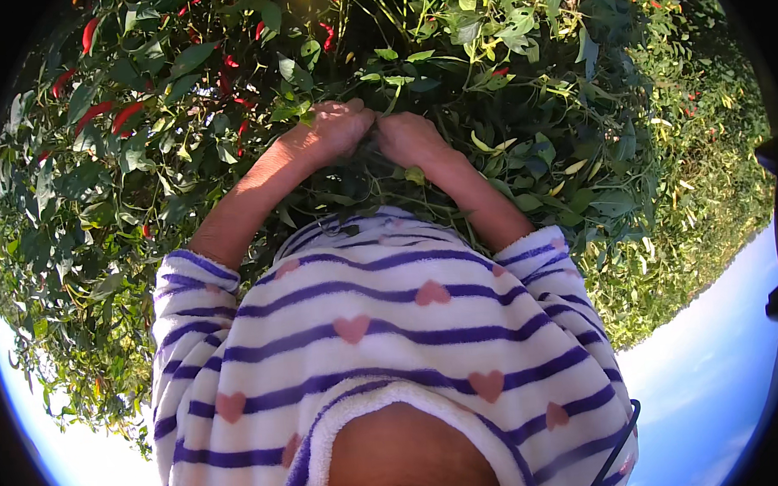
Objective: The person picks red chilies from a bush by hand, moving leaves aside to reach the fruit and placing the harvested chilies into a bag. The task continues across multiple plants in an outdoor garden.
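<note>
My left hand (342, 129) and my right hand (409, 138) meet in front of my waist, among the leafy stems of chili pepper plants. Both have curled fingers, and their fingertips nearly touch. A slender green leaf or stem (394, 101) rises just above the place where they meet; whether either hand grips it is hidden. Red chili peppers (127, 116) hang to the left of my left hand, with another red chili (327, 36) above it. Pale green chilies (482, 141) lie among leaves to the right of my right hand.
Dense pepper foliage (109, 170) surrounds both forearms and touches the front of my striped top (390, 269). More plants (705, 183) stretch away on the right. A dark cord (622, 446) hangs by my right side.
</note>
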A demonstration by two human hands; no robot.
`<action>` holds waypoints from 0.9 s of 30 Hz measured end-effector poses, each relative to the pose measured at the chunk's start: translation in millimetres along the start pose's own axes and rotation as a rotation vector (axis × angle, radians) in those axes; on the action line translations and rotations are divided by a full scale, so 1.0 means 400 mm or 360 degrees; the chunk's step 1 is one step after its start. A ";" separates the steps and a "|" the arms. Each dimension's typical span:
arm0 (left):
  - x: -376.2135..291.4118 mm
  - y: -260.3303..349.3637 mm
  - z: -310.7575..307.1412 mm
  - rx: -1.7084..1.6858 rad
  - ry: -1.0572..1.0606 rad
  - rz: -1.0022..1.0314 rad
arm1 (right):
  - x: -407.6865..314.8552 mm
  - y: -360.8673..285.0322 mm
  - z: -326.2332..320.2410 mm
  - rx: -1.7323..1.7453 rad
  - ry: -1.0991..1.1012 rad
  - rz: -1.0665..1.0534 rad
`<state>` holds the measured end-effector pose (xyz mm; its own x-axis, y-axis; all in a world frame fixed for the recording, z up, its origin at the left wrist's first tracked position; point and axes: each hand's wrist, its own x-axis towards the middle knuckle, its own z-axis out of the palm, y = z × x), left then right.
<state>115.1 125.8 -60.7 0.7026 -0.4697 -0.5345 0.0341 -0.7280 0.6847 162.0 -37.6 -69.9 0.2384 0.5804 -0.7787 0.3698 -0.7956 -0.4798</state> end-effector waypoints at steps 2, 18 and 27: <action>0.002 -0.014 0.002 -0.0133 -0.0124 0.0072 | 0.000 0.013 0.004 -0.0014 -0.0044 -0.0087; 0.159 -0.142 0.320 -0.0390 -0.0911 0.0550 | 0.085 0.330 -0.085 0.1906 0.0917 0.0438; 0.219 0.061 0.152 0.0682 0.0216 0.0565 | 0.109 0.601 -0.044 0.1984 0.1481 0.0729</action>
<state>134.2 36.5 -120.8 0.7042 -0.6749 -0.2206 -0.4921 -0.6878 0.5337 277.2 -200.6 -212.1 0.7214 -0.2023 -0.6623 -0.6899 -0.2927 -0.6621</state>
